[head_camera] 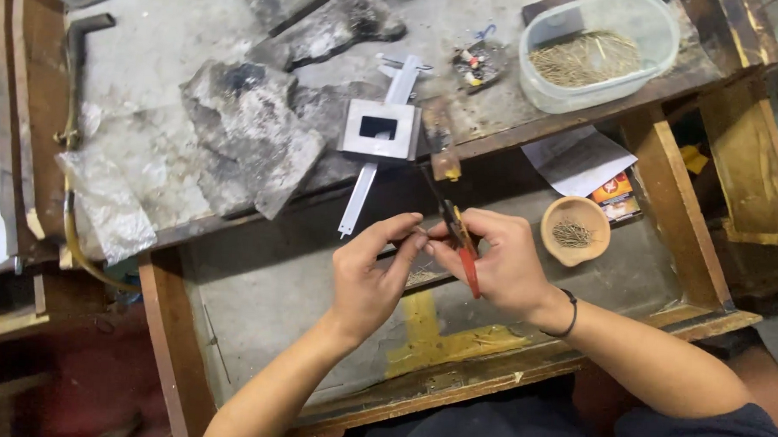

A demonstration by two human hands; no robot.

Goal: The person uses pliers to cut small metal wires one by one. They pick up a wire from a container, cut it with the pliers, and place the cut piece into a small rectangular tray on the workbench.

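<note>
The red-handled pliers (462, 245) are sitting in the right hand (498, 261), whose fingers are wrapping closed around the handles, the dark nose pointing up and away from the palm. The left hand (371, 274) is meeting it just to the side, thumb and forefinger pinching narrow at the plier tips; whatever is being pinched there is too small to make out. Both hands are hovering over an open wooden drawer (257, 300). Just beyond the grip, on the workbench edge, a grey metal block with a rectangular opening (380, 129) is lying across a slim metal ruler-like strip (366, 175). To the right of the grip a small clay bowl of thin wire pieces (575, 229) is resting in the drawer. Farther off, a clear plastic tub of similar pieces (598, 49) is standing on the bench.
</note>
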